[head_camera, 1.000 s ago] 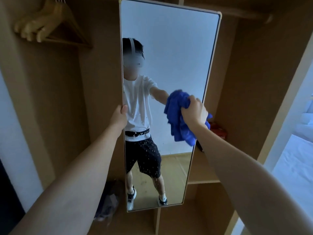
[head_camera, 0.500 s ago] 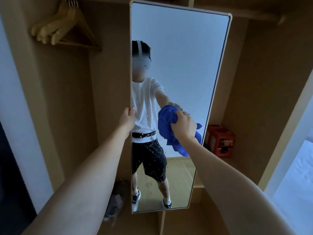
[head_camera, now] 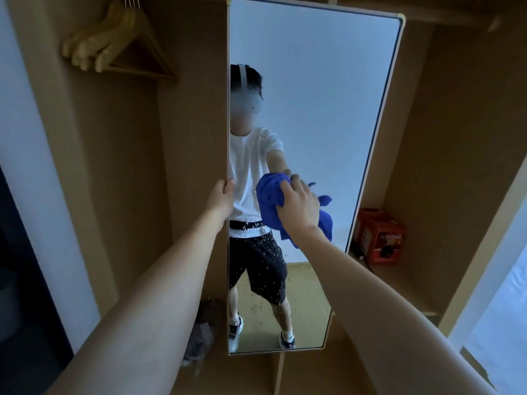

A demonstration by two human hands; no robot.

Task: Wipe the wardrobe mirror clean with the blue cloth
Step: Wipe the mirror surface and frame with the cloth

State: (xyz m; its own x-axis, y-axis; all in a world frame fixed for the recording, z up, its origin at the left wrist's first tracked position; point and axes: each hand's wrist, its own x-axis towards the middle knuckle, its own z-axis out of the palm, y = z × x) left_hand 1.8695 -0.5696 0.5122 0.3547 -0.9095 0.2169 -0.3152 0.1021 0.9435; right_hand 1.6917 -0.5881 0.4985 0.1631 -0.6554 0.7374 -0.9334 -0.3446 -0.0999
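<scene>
Head view: right hand [head_camera: 299,208] fingers clench the crumpled blue cloth [head_camera: 271,201] against the tall droplet-speckled mirror [head_camera: 313,95]; left hand [head_camera: 221,199] grasps its left edge. Wooden hangers [head_camera: 114,44] above left, red box [head_camera: 380,236] right.

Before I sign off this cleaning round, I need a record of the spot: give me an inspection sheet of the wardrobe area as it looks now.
Surface: mirror, upright in the wardrobe; droplets speckle its lower half, upper half looks clear.
Job's things: blue cloth, bunched, pressed against the glass at mid height.
Clutter: red box on the shelf right of the mirror; crumpled bag on the wardrobe floor, left of the mirror's foot.
Hands: right hand grips the cloth; left hand holds the mirror's left edge.
Cables: nothing seen.
Surroundings: wooden hangers on the rail at upper left; white bedding at far right.
</scene>
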